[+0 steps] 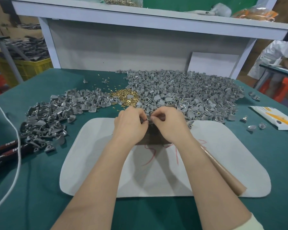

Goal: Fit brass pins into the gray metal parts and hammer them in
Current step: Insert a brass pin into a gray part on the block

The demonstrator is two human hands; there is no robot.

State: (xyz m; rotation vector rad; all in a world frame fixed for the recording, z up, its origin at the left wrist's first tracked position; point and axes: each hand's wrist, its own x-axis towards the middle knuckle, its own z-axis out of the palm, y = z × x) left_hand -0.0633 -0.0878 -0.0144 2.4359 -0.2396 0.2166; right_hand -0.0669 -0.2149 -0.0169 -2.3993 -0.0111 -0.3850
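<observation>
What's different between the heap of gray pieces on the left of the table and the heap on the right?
The left heap is smaller and thinly spread; the right heap is far bigger and piled deeper. The right heap reaches the back panel; the left heap stops short. Brass glints dot the right heap, hardly the left. Both hold similar gray parts on the green cloth.

The fingers (142, 121) of the left hand (131, 121) and right hand (166, 123) cover nearly all of the gray part (148, 118) pinched between them. What sits in it is too small to tell. The hands hide most of a dark block (154, 136). The left edge cuts off a black tool (5, 151), and the right edge cuts off a white packet (276, 117).
</observation>
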